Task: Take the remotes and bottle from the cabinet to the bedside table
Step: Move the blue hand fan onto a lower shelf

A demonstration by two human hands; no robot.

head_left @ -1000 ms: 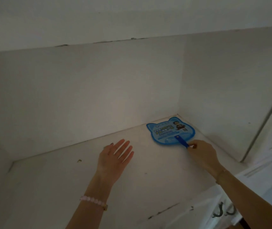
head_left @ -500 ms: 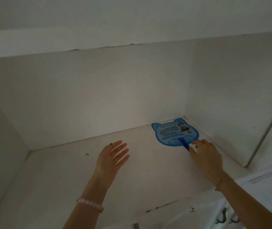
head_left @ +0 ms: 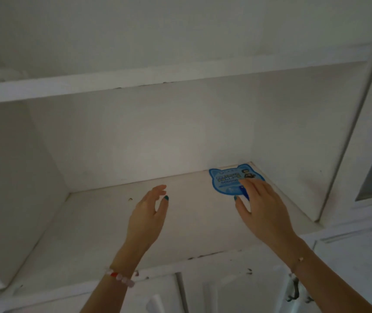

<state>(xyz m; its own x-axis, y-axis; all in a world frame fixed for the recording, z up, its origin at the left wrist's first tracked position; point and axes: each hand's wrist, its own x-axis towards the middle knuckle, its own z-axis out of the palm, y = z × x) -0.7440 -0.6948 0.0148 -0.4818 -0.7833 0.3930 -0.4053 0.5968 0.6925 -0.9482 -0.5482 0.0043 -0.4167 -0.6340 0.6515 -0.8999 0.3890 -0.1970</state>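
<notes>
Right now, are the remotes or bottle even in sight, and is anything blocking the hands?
No remotes or bottle show here. Only a blue fan lies in the shelf's back right corner, partly beneath the right hand; the left hand hovers open.

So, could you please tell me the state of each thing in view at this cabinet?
Blue cat-shaped fan: lying flat in the back right corner of the shelf.
Left hand: open, holding nothing, over the shelf.
Right hand: open, fingers spread over the fan.
Lower cabinet doors: closed.

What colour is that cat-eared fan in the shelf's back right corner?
The cat-eared flat fan is blue, handle darker blue; head view.
</notes>
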